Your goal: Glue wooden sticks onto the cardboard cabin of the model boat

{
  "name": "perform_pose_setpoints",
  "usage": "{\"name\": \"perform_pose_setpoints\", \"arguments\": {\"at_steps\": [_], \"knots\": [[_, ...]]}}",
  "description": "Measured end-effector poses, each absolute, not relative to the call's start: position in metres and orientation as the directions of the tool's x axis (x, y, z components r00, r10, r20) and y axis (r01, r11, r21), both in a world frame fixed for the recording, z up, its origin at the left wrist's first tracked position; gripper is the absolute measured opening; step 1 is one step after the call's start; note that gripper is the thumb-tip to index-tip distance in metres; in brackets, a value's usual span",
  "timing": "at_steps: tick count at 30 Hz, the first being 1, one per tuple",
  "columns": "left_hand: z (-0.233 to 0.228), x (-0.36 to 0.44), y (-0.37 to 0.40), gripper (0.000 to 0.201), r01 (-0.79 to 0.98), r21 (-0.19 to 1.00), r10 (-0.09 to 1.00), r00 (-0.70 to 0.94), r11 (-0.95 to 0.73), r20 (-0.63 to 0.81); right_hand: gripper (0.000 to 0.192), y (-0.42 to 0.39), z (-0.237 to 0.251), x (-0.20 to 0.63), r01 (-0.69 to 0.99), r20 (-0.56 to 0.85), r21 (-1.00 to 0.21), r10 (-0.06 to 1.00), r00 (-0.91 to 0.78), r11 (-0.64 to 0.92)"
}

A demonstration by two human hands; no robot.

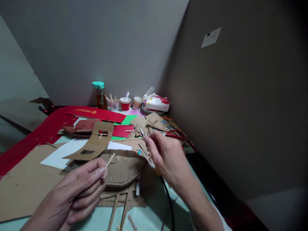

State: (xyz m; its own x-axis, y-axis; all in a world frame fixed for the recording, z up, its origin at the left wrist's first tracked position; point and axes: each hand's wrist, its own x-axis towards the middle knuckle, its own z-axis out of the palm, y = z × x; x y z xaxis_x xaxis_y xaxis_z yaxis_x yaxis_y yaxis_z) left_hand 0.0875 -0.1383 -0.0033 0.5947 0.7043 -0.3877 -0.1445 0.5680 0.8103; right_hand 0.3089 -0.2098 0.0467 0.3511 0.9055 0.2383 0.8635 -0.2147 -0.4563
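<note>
Two bare hands are seen from above. The left hand (77,192) is unadorned: no ring, watch or glove is worn, and its fingers (97,175) end in short, unpainted nails. The right hand (166,157) is likewise uncovered, the forearm left bare. Only at the lower edge is a white sleeve (222,223) glimpsed near the right elbow.
</note>
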Motion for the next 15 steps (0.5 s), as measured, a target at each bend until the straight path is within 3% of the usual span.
{"name": "perform_pose_setpoints", "arguments": {"at_steps": [3, 7, 11, 15], "knots": [[0.006, 0.091, -0.138, 0.042, -0.184, 0.785, 0.695, 0.610, 0.591, -0.380, 0.021, -0.218, 0.036, 0.329, 0.854, 0.162, -0.280, 0.856, 0.491, -0.437], [0.015, 0.095, -0.136, 0.049, -0.186, 0.797, 0.702, 0.613, 0.574, -0.362, 0.034, -0.226, 0.006, 0.331, 0.843, 0.068, -0.197, 0.851, 0.522, -0.501], [0.018, 0.094, -0.136, 0.048, -0.177, 0.853, 0.741, 0.600, 0.492, -0.303, 0.037, -0.227, -0.008, 0.326, 0.826, 0.076, -0.253, 0.841, 0.536, -0.503], [0.018, 0.092, -0.136, 0.039, -0.167, 0.888, 0.747, 0.618, 0.429, -0.245, 0.025, -0.233, -0.010, 0.331, 0.770, 0.143, -0.412, 0.800, 0.582, -0.487]]}}
